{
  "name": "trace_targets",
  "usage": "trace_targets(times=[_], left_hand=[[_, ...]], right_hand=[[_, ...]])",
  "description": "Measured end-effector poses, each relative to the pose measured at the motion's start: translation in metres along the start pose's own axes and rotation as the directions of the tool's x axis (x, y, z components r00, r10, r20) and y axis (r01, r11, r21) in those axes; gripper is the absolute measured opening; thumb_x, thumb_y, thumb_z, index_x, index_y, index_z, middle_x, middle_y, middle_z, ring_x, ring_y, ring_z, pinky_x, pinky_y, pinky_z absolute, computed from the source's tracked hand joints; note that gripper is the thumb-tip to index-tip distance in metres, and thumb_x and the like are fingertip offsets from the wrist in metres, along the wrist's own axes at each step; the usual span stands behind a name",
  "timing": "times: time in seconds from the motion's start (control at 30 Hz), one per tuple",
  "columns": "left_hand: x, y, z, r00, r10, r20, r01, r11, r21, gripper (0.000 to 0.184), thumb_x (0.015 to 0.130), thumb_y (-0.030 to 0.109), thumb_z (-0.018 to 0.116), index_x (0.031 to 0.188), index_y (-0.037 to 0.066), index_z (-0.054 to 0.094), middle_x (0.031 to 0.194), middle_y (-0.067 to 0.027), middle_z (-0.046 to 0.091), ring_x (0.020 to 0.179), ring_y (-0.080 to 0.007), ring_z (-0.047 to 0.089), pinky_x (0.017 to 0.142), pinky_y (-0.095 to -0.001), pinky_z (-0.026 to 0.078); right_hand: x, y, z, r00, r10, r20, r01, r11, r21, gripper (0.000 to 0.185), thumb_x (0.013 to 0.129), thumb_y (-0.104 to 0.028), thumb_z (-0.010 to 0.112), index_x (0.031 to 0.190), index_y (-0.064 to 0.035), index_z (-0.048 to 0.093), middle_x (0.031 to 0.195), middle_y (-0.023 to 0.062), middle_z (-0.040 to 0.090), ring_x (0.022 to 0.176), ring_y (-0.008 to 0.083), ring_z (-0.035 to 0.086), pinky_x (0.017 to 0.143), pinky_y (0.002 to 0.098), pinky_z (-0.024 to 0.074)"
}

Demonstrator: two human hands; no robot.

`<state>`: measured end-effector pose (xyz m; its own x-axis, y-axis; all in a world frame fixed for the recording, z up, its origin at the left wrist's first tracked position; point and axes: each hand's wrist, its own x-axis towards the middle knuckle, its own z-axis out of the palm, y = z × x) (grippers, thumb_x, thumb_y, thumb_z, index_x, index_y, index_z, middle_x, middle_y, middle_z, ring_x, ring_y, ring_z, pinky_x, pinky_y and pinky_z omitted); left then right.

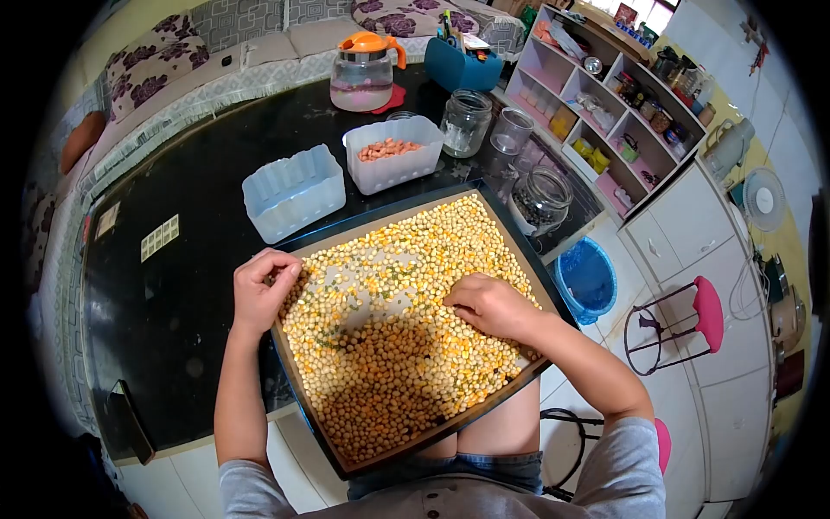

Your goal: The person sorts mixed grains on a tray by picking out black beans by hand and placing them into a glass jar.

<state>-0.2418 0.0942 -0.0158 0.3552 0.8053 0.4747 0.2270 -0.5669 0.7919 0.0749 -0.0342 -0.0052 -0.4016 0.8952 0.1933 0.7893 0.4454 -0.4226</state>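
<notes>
A wide, shallow tray (519,381) with a dark rim rests partly on the black table and partly over my lap, tilted in view. Pale round beans (372,389) and yellow corn kernels (471,227) cover most of it, with small green beans (399,278) scattered near a bare patch. At the tray's left edge, my left hand (262,294) pinches thumb and fingers together; whatever is between them is too small to name. My right hand (494,305) reaches into the grains right of the middle, its fingers curled down and their tips partly hidden.
Behind the tray stand a translucent tub (294,197) and a tub of pinkish peanuts (387,164). Glass jars (467,125) and a jar with dark contents (543,201) are at the right. An orange-lidded pitcher (361,78) sits farther back. A blue bin (586,278) stands on the floor.
</notes>
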Motion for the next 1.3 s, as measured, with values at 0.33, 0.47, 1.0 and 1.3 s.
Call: trace_targets(times=[0.33, 0.47, 1.0, 1.3], left_hand=[[0.0, 0.002, -0.001, 1.0, -0.019, 0.009, 0.019, 1.0, -0.011, 0.011, 0.079, 0.009, 0.062, 0.078, -0.002, 0.062, 0.074, -0.0026, 0.058, 0.063, -0.0062, 0.051, 0.057, -0.0198, 0.039], [0.0, 0.002, -0.001, 1.0, -0.011, 0.005, 0.012, 1.0, -0.012, 0.011, 0.08, 0.009, 0.061, 0.078, -0.002, 0.062, 0.073, -0.0027, 0.058, 0.063, -0.0064, 0.051, 0.057, -0.02, 0.039], [0.0, 0.0, 0.0, 1.0, -0.015, 0.005, 0.015, 1.0, 0.0, 0.01, 0.079, 0.009, 0.062, 0.078, -0.001, 0.063, 0.074, -0.0031, 0.059, 0.065, -0.0068, 0.053, 0.059, -0.0203, 0.041], [0.0, 0.001, -0.001, 1.0, -0.017, 0.004, 0.017, 1.0, -0.014, 0.011, 0.079, 0.01, 0.062, 0.078, -0.001, 0.063, 0.073, -0.0025, 0.059, 0.064, -0.0064, 0.051, 0.058, -0.0203, 0.04]], right_hand=[[0.005, 0.004, 0.001, 0.996, 0.074, 0.058, -0.069, 0.994, -0.087, 0.012, 0.071, -0.007, 0.061, 0.082, -0.0035, 0.059, 0.08, 0.0118, 0.058, 0.082, 0.0289, 0.057, 0.075, 0.0377, 0.0468], [0.003, 0.005, 0.002, 0.991, 0.129, 0.043, -0.128, 0.992, -0.021, 0.012, 0.072, -0.006, 0.06, 0.083, -0.0036, 0.058, 0.08, 0.0119, 0.058, 0.082, 0.0291, 0.057, 0.075, 0.0372, 0.0468], [0.004, 0.002, 0.0, 0.986, 0.157, 0.052, -0.15, 0.982, -0.116, 0.012, 0.074, -0.011, 0.06, 0.084, -0.0049, 0.06, 0.081, 0.0112, 0.06, 0.081, 0.0283, 0.059, 0.072, 0.0379, 0.0482], [0.008, -0.005, -0.003, 0.975, 0.189, 0.12, -0.159, 0.962, -0.221, 0.012, 0.073, -0.014, 0.061, 0.077, -0.0043, 0.055, 0.078, 0.0114, 0.058, 0.078, 0.0287, 0.058, 0.07, 0.0389, 0.048]])
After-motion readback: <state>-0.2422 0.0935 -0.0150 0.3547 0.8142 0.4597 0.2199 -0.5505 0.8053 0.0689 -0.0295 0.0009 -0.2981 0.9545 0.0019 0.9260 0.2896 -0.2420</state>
